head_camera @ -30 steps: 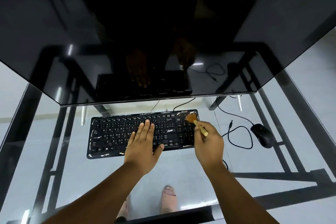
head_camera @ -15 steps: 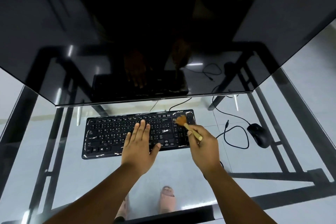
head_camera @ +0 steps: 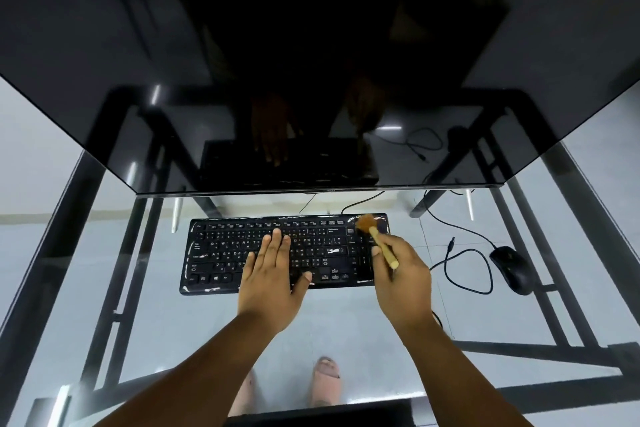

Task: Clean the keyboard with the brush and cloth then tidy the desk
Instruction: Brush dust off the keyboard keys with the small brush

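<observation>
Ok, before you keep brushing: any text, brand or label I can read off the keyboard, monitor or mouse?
Keyboard: white key legends show; only "Q W E R" and "A S D" can be made out, and faintly. The rest are too small and blurred.
Keyboard's top right corner: a pale logo beside the brush held by the right hand, unreadable.
Monitor: dark screen, no readable text.
Mouse: no marking visible.
Left hand covers some keys.

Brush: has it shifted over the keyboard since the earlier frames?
Yes. The brush has swept toward the far right corner of the keyboard, nearer its top edge.
</observation>
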Demonstrator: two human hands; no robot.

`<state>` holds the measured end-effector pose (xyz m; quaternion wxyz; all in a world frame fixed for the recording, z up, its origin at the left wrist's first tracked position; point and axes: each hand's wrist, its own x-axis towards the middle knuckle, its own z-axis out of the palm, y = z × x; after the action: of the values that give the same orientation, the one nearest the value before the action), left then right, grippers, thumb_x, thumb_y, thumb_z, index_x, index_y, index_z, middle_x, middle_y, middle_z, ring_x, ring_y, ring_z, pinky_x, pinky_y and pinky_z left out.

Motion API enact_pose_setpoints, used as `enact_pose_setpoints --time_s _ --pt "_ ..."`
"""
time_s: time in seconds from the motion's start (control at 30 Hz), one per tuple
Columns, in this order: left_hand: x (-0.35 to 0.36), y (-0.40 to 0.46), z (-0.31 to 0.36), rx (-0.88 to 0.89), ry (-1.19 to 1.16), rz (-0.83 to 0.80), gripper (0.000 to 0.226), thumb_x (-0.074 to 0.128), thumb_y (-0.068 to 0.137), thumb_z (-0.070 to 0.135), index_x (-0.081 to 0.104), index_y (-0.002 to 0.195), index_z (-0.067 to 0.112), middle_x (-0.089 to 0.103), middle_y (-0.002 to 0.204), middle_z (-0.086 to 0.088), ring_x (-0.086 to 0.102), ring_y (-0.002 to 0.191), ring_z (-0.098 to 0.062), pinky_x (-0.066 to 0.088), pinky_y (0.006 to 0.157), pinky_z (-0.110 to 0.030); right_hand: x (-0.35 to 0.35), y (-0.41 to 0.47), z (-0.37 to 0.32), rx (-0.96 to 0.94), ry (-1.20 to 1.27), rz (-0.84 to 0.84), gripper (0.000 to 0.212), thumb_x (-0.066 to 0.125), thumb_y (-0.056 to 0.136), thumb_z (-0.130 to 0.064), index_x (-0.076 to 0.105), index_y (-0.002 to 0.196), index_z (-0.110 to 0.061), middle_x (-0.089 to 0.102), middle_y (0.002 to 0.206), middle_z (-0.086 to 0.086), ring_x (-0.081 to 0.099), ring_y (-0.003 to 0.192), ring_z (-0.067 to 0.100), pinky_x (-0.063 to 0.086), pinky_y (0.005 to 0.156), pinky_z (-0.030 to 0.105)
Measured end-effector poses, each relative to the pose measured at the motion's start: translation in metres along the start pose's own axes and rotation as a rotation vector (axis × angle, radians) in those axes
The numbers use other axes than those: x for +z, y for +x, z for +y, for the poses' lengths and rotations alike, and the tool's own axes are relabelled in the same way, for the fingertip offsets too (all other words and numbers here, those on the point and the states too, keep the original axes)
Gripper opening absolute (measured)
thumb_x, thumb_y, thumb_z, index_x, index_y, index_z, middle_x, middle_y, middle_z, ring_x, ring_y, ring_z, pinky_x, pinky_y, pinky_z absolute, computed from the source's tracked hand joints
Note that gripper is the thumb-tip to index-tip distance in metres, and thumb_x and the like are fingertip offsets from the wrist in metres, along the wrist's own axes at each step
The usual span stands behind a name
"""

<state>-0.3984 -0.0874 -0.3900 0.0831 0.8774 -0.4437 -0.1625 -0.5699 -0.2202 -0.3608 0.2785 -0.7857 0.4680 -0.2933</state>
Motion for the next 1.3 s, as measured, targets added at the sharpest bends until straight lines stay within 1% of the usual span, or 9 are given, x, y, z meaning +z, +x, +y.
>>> enact_pose_setpoints --time_s 0.1,0.3,0.43,0.63,0.83,0.97,1.03,1.13,1.3 --pt "-0.01 -0.002 -0.023 -0.013 -0.013 0.024 0.09 0.004 0.08 0.069 0.004 0.155 0.019 -0.007 0.162 0.004 -0.01 0.148 -0.013 -0.002 0.12 -0.036 0.014 -0.005 -0.01 -0.037 -0.049 -0.038 0.022 0.064 0.09 -0.015 0.068 0.111 -0.017 0.071 0.095 -0.001 0.065 0.078 0.019 0.053 0.069 0.028" --pt "-0.029 -0.009 -0.071 -0.067 -0.04 0.105 0.079 0.027 0.092 0.062 0.008 0.154 0.017 0.0 0.163 0.002 -0.004 0.149 -0.014 -0.001 0.12 -0.036 0.038 -0.008 -0.044 0.082 0.023 0.157 0.018 0.064 0.089 -0.013 0.066 0.107 -0.014 0.069 0.094 0.0 0.061 0.078 0.016 0.049 0.071 0.026" --pt "-0.039 -0.02 -0.113 -0.116 -0.082 0.124 0.084 0.035 0.091 0.062 0.005 0.154 0.016 0.001 0.163 0.001 -0.004 0.149 -0.013 -0.001 0.12 -0.037 0.078 -0.021 -0.094 0.166 0.326 0.137 0.012 0.07 0.086 -0.011 0.065 0.091 -0.021 0.068 0.069 -0.004 0.058 0.056 0.013 0.047 0.052 0.027" --pt "-0.044 -0.034 -0.166 -0.161 -0.064 0.068 0.1 0.031 0.082 0.077 -0.004 0.154 0.016 -0.008 0.162 0.001 -0.011 0.148 -0.013 -0.005 0.119 -0.036 0.139 -0.039 -0.158 0.396 0.678 -0.046 0.025 0.07 0.086 -0.013 0.052 0.068 -0.015 0.068 0.063 0.011 0.066 0.064 0.036 0.053 0.059 0.045" --pt "-0.043 -0.039 -0.192 -0.133 -0.089 -0.089 0.112 0.04 0.076 0.082 -0.011 0.153 0.017 -0.016 0.161 0.002 -0.014 0.147 -0.013 0.001 0.12 -0.037 0.168 -0.048 -0.183 0.384 0.668 -0.204 0.016 0.068 0.088 -0.011 0.06 0.074 -0.015 0.07 0.066 0.011 0.069 0.065 0.032 0.056 0.064 0.046" --pt "-0.04 -0.043 -0.197 -0.092 -0.043 -0.124 0.116 0.047 0.076 0.08 -0.015 0.152 0.017 -0.023 0.158 0.002 -0.02 0.146 -0.014 -0.003 0.119 -0.036 0.17 -0.049 -0.171 0.28 0.377 -0.059 0.022 0.067 0.088 -0.019 0.054 0.071 -0.018 0.062 0.055 -0.005 0.056 0.047 0.013 0.046 0.046 0.035" --pt "-0.038 -0.044 -0.197 -0.088 -0.028 -0.124 0.117 0.049 0.076 0.078 -0.016 0.151 0.017 -0.026 0.157 0.001 -0.021 0.145 -0.016 -0.003 0.119 -0.037 0.165 -0.049 -0.168 0.275 0.366 0.018 0.022 0.066 0.089 -0.017 0.052 0.072 -0.016 0.059 0.053 -0.004 0.051 0.045 0.014 0.041 0.045 0.033" --pt "-0.037 -0.045 -0.197 -0.088 -0.013 -0.129 0.116 0.047 0.076 0.078 -0.018 0.151 0.017 -0.028 0.156 0.001 -0.023 0.145 -0.016 -0.003 0.119 -0.037 0.164 -0.05 -0.167 0.234 0.435 -0.09 0.018 0.067 0.088 -0.017 0.055 0.075 -0.019 0.065 0.061 0.008 0.062 0.057 0.03 0.047 0.05 0.039" --pt "-0.036 -0.046 -0.197 -0.075 0.001 -0.136 0.113 0.043 0.078 0.079 -0.018 0.151 0.017 -0.029 0.156 0.001 -0.024 0.144 -0.016 -0.005 0.119 -0.037 0.161 -0.053 -0.16 0.154 0.203 0.036 0.018 0.065 0.089 -0.018 0.053 0.076 -0.017 0.053 0.051 -0.007 0.048 0.043 0.01 0.035 0.042 0.026"
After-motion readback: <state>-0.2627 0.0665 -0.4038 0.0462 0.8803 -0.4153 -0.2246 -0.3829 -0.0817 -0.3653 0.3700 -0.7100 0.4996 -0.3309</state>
